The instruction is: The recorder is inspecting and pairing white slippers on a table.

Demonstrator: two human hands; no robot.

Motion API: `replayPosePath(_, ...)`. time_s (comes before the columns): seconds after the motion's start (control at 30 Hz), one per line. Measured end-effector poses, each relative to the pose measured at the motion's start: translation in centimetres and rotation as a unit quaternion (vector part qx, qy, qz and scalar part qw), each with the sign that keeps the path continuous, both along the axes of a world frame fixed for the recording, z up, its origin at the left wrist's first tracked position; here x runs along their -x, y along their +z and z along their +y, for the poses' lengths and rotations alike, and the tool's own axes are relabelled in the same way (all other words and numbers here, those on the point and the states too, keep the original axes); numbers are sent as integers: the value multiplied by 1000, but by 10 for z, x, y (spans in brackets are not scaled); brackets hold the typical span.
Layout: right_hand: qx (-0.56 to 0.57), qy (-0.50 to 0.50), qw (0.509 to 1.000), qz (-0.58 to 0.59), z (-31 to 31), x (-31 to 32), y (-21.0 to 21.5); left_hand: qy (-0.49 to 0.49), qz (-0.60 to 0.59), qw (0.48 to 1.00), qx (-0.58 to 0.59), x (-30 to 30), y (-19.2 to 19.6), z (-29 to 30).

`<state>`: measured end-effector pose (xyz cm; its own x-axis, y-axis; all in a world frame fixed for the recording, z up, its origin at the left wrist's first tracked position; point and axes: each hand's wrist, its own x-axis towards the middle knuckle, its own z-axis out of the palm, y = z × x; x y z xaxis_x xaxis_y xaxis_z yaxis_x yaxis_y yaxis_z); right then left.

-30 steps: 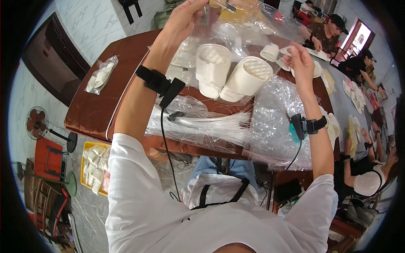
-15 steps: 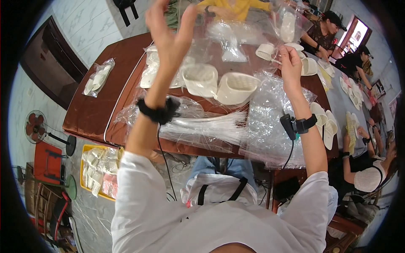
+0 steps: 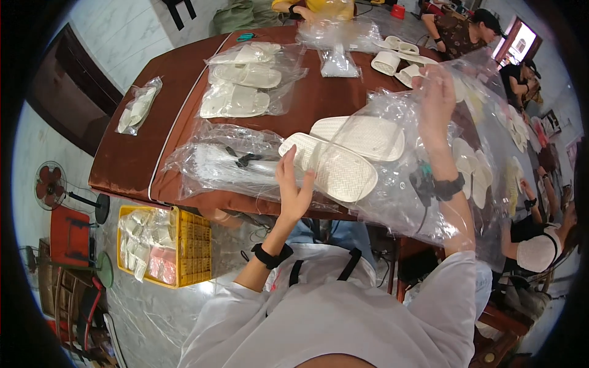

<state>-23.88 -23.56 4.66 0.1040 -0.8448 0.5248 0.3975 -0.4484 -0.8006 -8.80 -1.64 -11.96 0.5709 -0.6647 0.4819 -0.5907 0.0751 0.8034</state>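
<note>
A pair of cream slippers lies in front of me, flat woven-patterned faces up: the nearer slipper (image 3: 346, 175) overlaps the farther slipper (image 3: 362, 136). My left hand (image 3: 296, 191) is at the nearer slipper's left end, thumb and fingers apart, fingertips touching its edge. My right hand (image 3: 435, 110), raised on the right and somewhat blurred, has its fingers closed on a clear plastic bag (image 3: 485, 76). The bag's sheet hangs around my right forearm, and where its edges run is hard to make out. Beneath it lies a pile of clear bags (image 3: 392, 190).
Bagged slippers (image 3: 236, 101) lie at the back left, with another bagged pair (image 3: 140, 110) farther left. A bundle of clear strips (image 3: 215, 162) sits beside my left hand. Loose slippers (image 3: 386, 63) lie at the back right. A yellow crate (image 3: 193, 251) stands on the floor. Co-workers sit around.
My left hand has come down from high up to the slippers. The slippers have turned from straps showing to flat faces up. My right hand has moved right and a little farther away.
</note>
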Motion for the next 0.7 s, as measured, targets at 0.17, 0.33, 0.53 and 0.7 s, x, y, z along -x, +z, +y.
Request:
replayPosePath(0.17, 124, -144, 978, 86, -2, 58, 23, -55, -125, 990, -37, -2, 4, -2)
replayPosePath(0.33, 82, -154, 985, -16, 1, 128, 34, -56, -156, 982, -95, -1, 9, -1)
replayPosePath(0.53, -23, -252, 952, 171, 0, 214, 24, -126, -84, 988, -19, 30, 66, -5)
replayPosePath(0.7, -40, -256, 926, 273, 5, 220, 24, -298, 53, 951, 58, 68, 98, -13)
